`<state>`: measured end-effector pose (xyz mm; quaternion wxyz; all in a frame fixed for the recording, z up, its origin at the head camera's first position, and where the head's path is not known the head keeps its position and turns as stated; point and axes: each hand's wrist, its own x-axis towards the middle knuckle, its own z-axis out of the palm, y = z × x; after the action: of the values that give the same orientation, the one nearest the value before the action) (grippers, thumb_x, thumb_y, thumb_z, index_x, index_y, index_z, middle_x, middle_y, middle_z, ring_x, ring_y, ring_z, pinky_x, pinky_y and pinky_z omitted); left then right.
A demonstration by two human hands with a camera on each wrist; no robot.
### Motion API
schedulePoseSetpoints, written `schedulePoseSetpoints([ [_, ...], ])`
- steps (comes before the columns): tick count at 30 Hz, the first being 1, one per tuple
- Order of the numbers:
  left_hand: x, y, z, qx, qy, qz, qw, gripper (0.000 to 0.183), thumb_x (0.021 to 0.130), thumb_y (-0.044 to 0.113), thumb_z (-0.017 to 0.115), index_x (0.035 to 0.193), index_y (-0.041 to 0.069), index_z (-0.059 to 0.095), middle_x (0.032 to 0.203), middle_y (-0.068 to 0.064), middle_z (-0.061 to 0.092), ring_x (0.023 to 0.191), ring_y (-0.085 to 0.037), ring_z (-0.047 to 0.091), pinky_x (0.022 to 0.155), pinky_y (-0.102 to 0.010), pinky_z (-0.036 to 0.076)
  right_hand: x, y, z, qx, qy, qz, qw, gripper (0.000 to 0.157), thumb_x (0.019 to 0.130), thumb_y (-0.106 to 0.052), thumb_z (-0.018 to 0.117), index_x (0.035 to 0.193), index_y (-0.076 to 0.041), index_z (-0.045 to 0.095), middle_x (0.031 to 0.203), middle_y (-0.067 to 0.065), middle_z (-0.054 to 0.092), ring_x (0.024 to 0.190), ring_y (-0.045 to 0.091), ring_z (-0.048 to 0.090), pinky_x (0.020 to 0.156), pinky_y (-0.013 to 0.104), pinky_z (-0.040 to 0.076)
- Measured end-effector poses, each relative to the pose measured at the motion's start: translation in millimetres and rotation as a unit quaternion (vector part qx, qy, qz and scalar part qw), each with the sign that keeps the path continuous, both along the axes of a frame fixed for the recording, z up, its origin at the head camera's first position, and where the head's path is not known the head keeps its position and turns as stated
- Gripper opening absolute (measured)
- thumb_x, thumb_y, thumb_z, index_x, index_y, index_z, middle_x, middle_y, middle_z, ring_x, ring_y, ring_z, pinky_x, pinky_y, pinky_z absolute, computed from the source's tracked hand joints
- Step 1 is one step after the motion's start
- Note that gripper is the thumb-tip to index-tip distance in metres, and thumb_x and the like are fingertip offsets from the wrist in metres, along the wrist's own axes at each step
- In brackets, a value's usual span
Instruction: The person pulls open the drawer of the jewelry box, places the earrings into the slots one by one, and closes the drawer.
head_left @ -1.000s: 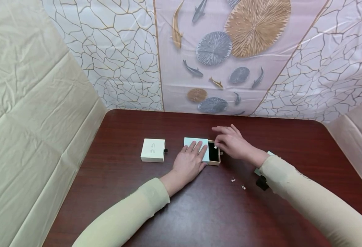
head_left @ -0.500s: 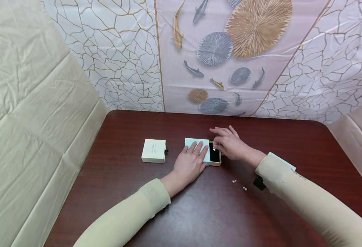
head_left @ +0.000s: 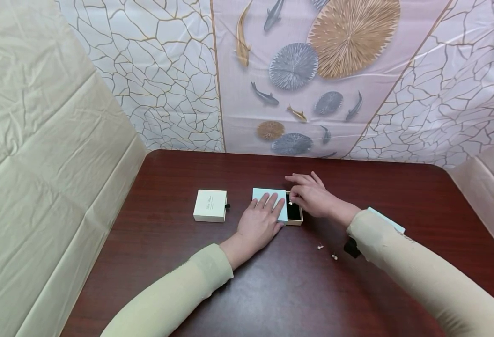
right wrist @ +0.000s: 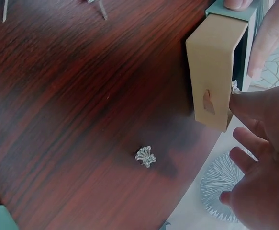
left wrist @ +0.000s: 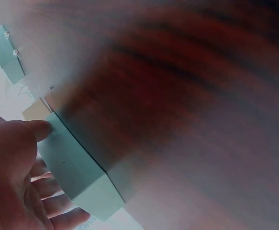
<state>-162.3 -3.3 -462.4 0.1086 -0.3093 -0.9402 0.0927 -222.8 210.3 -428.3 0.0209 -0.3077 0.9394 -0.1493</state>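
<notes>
My left hand [head_left: 258,220] lies with straight fingers across the light-blue sleeve of a small drawer box [head_left: 258,194]. Its thumb [left wrist: 42,129] rests against the box's near side. The cream drawer [right wrist: 211,72] sticks out to the right, showing a black lining [head_left: 293,213]. Over that lining, my right hand [head_left: 312,199] pinches a small sparkly earring [right wrist: 235,87] between thumb and finger; the earring's lower part is hidden by the drawer wall. Two small earrings [head_left: 320,247] lie on the table nearer me, to the right of the box.
A white drawer box [head_left: 210,206] with a black pull tab stands at the left. Under my right forearm lies a second light-blue box [head_left: 386,220], partly hidden, beside a black piece [head_left: 351,248]. A fan-shaped sparkly piece [right wrist: 145,156] lies near the drawer on the dark wooden table [head_left: 179,271].
My right hand has moved slightly left and lower over the drawer, carrying the earring. More of the blue box behind the right sleeve now shows. My left hand stays on the sleeve.
</notes>
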Motion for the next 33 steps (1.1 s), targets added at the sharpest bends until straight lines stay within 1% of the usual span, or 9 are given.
schedulePoseSetpoints([
  [4, 0.0, 0.2, 0.3, 0.001, 0.003, 0.0, 1.0, 0.063, 0.109, 0.055, 0.054, 0.162, 0.022, 0.05, 0.164, -0.003, 0.051, 0.149, -0.02, 0.051, 0.114, -0.039, 0.05, -0.4, -1.1, 0.8, -0.005, -0.013, -0.002, 1.0, 0.022, 0.103, -0.005, 0.067, 0.083, -0.014, 0.069, 0.156, 0.023, 0.054, 0.151, 0.049, 0.04, 0.12, 0.079, 0.017],
  [12, -0.1, 0.1, 1.7, -0.004, 0.005, -0.001, 1.0, 0.063, 0.109, 0.055, 0.054, 0.162, 0.022, 0.05, 0.164, -0.003, 0.051, 0.149, -0.02, 0.051, 0.114, -0.039, 0.05, -2.1, -0.5, 1.0, 0.011, -0.019, -0.007, 1.0, 0.022, 0.104, -0.007, 0.067, 0.084, -0.014, 0.069, 0.156, 0.023, 0.053, 0.152, 0.048, 0.038, 0.121, 0.078, 0.017],
  [23, -0.8, -1.7, 1.4, 0.0, -0.01, -0.003, 0.9999, 0.064, 0.109, 0.055, 0.053, 0.163, 0.021, 0.048, 0.165, -0.004, 0.049, 0.15, -0.021, 0.05, 0.115, -0.039, 0.049, -1.8, 3.8, 1.3, -0.002, -0.04, -0.015, 0.999, 0.022, 0.104, -0.005, 0.065, 0.084, -0.014, 0.07, 0.156, 0.025, 0.052, 0.153, 0.049, 0.036, 0.12, 0.079, 0.016],
  [30, -1.4, -2.1, -0.1, 0.004, 0.0, -0.007, 1.0, 0.063, 0.109, 0.055, 0.054, 0.162, 0.021, 0.05, 0.164, -0.004, 0.05, 0.149, -0.021, 0.051, 0.114, -0.039, 0.05, -5.0, 5.0, 0.8, -0.013, -0.054, -0.025, 0.998, 0.021, 0.105, -0.006, 0.065, 0.087, -0.014, 0.072, 0.156, 0.025, 0.052, 0.153, 0.05, 0.034, 0.121, 0.079, 0.014],
  [33, -2.4, -1.7, -1.3, 0.006, -0.002, -0.008, 1.0, 0.063, 0.109, 0.055, 0.053, 0.162, 0.021, 0.049, 0.164, -0.004, 0.05, 0.149, -0.021, 0.051, 0.114, -0.039, 0.05, -6.5, 4.2, 1.6, -0.011, -0.061, -0.026, 0.998, 0.021, 0.105, -0.007, 0.064, 0.087, -0.014, 0.073, 0.156, 0.025, 0.053, 0.154, 0.05, 0.034, 0.121, 0.079, 0.013],
])
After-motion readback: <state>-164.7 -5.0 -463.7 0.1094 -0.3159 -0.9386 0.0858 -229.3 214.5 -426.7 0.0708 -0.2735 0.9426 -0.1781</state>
